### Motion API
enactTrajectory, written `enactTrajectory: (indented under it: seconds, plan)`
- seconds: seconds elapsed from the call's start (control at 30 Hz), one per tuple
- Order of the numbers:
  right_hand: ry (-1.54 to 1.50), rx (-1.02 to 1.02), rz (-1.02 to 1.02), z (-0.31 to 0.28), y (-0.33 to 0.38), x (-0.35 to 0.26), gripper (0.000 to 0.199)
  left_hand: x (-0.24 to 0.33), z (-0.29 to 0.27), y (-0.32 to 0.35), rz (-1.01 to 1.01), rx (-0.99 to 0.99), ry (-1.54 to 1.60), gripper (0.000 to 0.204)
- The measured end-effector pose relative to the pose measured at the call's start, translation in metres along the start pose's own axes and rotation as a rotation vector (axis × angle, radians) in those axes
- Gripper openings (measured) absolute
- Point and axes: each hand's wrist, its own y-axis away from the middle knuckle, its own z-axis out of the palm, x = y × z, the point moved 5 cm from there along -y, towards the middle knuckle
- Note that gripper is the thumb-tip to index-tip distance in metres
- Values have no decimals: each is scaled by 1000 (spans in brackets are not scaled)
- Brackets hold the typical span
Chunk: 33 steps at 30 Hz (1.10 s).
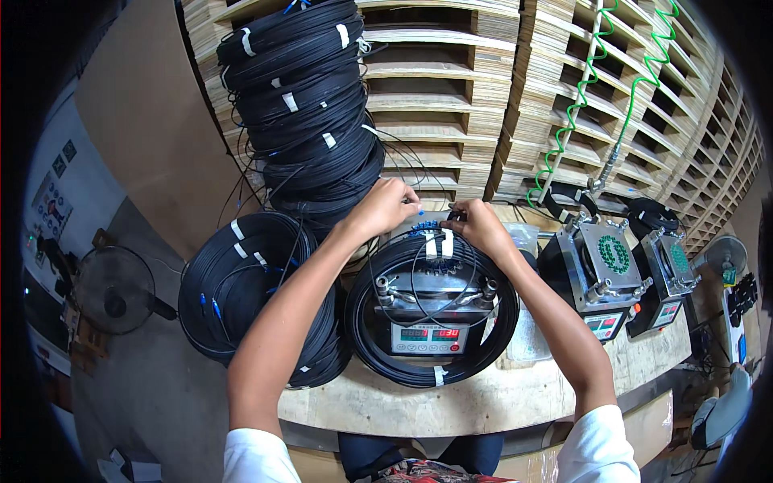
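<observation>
A coil of black cable (505, 338) rests around a machine with a red digital display (431, 338) at the middle of the table. White tape strips (439, 245) bind the coil at its far side, beside a row of blue cable connectors (425, 226). Above that row my left hand (382, 209) is closed, its fingertips pinching a thin cable end with a small blue connector (420, 213). My right hand (481, 229) is closed at the right end of the row, thumb and finger around a short black piece of cable; the exact grip is partly hidden.
Left of the machine stand more black cable coils (201, 278), with a tall stack of coils (310, 105) behind. Two similar machines with green-dotted round tops (613, 253) stand right on the wooden table (378, 406). Wooden pallets (439, 105), green coiled hoses (592, 72) and a fan (117, 290) surround it.
</observation>
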Motion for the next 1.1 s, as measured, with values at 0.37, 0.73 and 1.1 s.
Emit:
enactTrajectory:
  seconds: [0.37, 0.73, 1.1]
  plan:
    - [10, -2, -10, 2, -1, 2, 36, 16, 1, 1, 86, -86, -210, 17]
    - [21, -7, 14, 4, -1, 3, 37, 30, 10, -4, 111, -116, -444, 22]
    - [31, 3, -30, 2, -2, 6, 35, 53, 29, -14, 181, -99, -564, 14]
